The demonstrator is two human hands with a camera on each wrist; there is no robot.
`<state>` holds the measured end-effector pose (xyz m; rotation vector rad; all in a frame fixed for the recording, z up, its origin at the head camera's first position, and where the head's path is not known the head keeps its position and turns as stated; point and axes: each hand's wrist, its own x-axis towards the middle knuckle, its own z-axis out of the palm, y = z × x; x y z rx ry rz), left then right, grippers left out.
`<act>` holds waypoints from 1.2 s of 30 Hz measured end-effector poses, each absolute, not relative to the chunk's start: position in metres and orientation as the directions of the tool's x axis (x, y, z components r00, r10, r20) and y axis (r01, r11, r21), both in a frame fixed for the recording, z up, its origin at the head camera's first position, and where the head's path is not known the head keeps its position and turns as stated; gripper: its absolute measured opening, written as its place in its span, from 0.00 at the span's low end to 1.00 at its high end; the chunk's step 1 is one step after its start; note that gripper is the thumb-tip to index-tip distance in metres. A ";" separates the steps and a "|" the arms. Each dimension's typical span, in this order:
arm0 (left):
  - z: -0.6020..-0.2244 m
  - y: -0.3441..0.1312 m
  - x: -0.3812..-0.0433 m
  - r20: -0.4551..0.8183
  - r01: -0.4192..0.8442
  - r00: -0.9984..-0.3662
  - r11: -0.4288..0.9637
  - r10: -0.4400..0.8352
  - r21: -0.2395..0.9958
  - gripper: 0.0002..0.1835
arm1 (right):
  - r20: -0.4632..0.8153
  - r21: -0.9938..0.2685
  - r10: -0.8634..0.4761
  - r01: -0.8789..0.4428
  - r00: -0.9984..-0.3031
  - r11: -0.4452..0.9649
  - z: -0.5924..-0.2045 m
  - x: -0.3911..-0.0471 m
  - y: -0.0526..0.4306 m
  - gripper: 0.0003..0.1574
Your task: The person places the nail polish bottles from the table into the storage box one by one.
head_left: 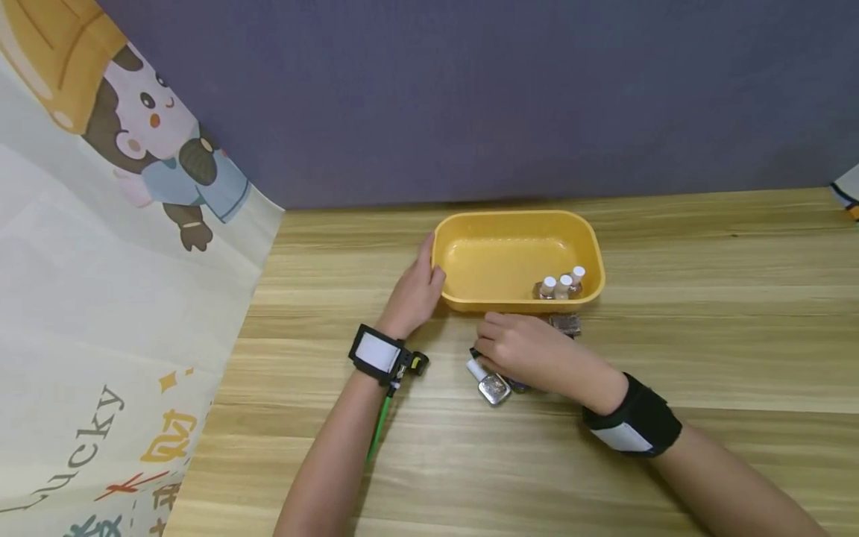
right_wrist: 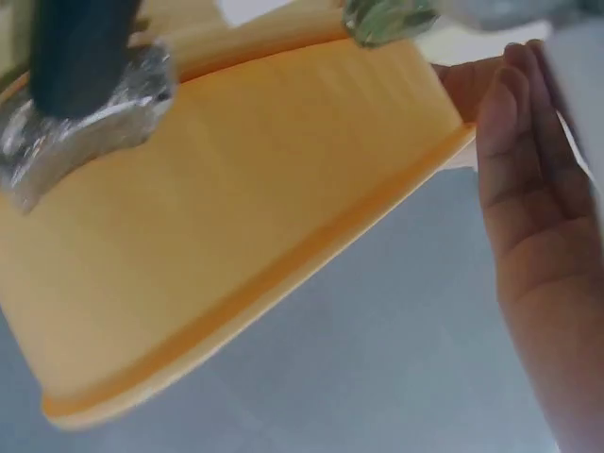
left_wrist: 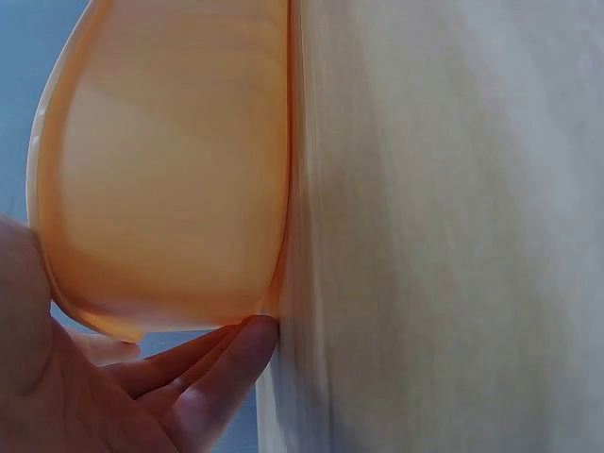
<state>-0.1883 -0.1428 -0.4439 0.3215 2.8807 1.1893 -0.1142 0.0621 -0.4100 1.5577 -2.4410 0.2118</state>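
Observation:
A yellow plastic bin (head_left: 499, 280) stands upright on the wooden table, with several white-capped nail polish bottles (head_left: 548, 286) in its front right corner. My left hand (head_left: 412, 298) holds the bin's left end, its fingertips low on the outer wall (left_wrist: 170, 179) in the left wrist view. My right hand (head_left: 523, 347) reaches down over bottles in front of the bin, fingers bent. A black cap (head_left: 474, 352) peeks out beside them; I cannot tell whether they grip it. A glittery silver bottle with white cap (head_left: 493, 388) lies near the hand; another glitter bottle (head_left: 565, 324) lies behind it.
A dark blue-grey partition (head_left: 510, 104) rises behind the table (head_left: 725, 313). A printed cloth (head_left: 121, 298) with a cartoon figure hangs at the left. A green cord (head_left: 379, 432) trails from the left wristband (head_left: 376, 353); the right wrist wears a black band (head_left: 634, 421).

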 end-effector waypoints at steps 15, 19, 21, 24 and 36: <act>-0.443 -0.143 -0.188 0.069 0.190 -0.978 0.692 0.199 0.696 0.32 | 0.071 -0.084 -0.883 -0.885 -0.464 0.459 -0.415 -0.102 0.058 0.21; -0.443 -0.143 -0.188 0.064 0.187 -0.978 0.686 0.201 0.703 0.32 | 0.067 -0.097 -0.897 -0.898 -0.437 0.430 -0.417 -0.102 0.060 0.19; -0.443 -0.143 -0.188 0.065 0.188 -0.978 0.690 0.201 0.699 0.32 | 0.052 -0.116 -0.904 -0.901 -0.425 0.417 -0.416 -0.101 0.060 0.16; -0.443 -0.144 -0.187 0.066 0.189 -0.978 0.697 0.200 0.692 0.32 | 0.024 -0.164 -0.910 -0.899 -0.414 0.405 -0.416 -0.100 0.060 0.13; -0.443 -0.143 -0.188 0.076 0.193 -0.978 0.697 0.195 0.691 0.32 | -0.038 -0.204 -0.911 -0.889 -0.411 0.410 -0.414 -0.095 0.058 0.04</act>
